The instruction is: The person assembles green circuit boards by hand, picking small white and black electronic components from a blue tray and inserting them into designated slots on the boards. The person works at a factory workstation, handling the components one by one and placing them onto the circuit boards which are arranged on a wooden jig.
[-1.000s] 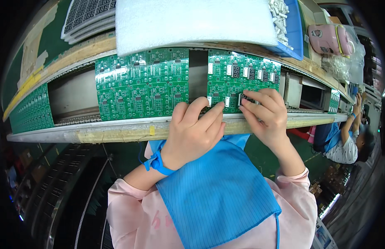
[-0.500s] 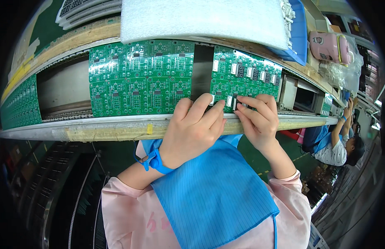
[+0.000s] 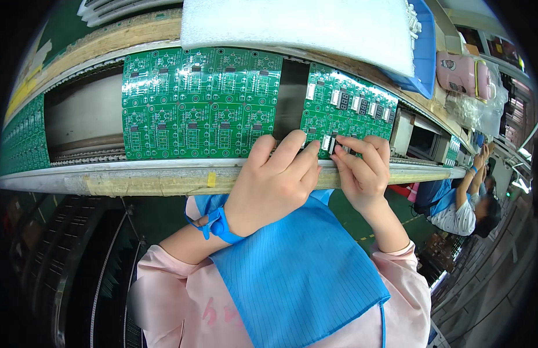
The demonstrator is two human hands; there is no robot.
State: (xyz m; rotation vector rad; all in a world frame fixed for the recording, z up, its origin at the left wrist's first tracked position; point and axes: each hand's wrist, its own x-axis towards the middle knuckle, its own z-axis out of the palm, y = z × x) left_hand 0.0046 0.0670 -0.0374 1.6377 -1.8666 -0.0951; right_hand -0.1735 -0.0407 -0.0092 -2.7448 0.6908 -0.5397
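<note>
My right hand [image 3: 364, 168] pinches a small black digit display [image 3: 338, 147] at the near edge of the right green circuit board [image 3: 353, 129]. That display stands beside a white connector [image 3: 326, 142]. My left hand [image 3: 277, 177] is bent over the same board's near left corner, its fingers closed next to another white connector [image 3: 305, 138]; whether it grips anything is hidden. A blue wrist strap [image 3: 220, 225] circles my left wrist. On the board's far row, several black digit displays [image 3: 344, 101] sit beside white connectors.
A larger green circuit board [image 3: 199, 104] lies left on the conveyor rails [image 3: 86, 158]. White foam [image 3: 292, 29] covers part of the far ledge. A blue bin [image 3: 422, 64] of white parts and a pink container [image 3: 465, 75] stand right. Another person [image 3: 466, 209] works farther right.
The view has shifted slightly, so boards, foam and bin appear farther right. Both hands keep nearly the same pose, with the right hand still pinching the display at the board.
</note>
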